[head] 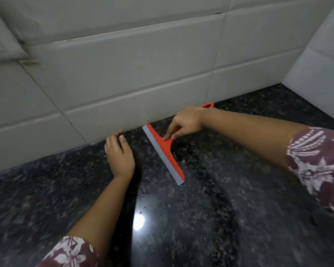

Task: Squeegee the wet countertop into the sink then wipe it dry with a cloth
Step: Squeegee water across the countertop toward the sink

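A red squeegee (165,154) with a grey rubber blade stands on the dark speckled granite countertop (210,209), its blade running diagonally from the wall toward me. My right hand (187,122) grips its handle, index finger pressed on the red head; the handle's looped end (208,105) pokes out behind the wrist. My left hand (120,153) rests flat on the counter just left of the blade, fingers near the wall, holding nothing. The counter shines with a light glare (139,221). No sink or cloth is in view.
A white tiled wall (123,64) rises behind the counter and meets a second tiled wall (320,60) at the right corner. Something pale and blurred (6,35) hangs at the upper left.
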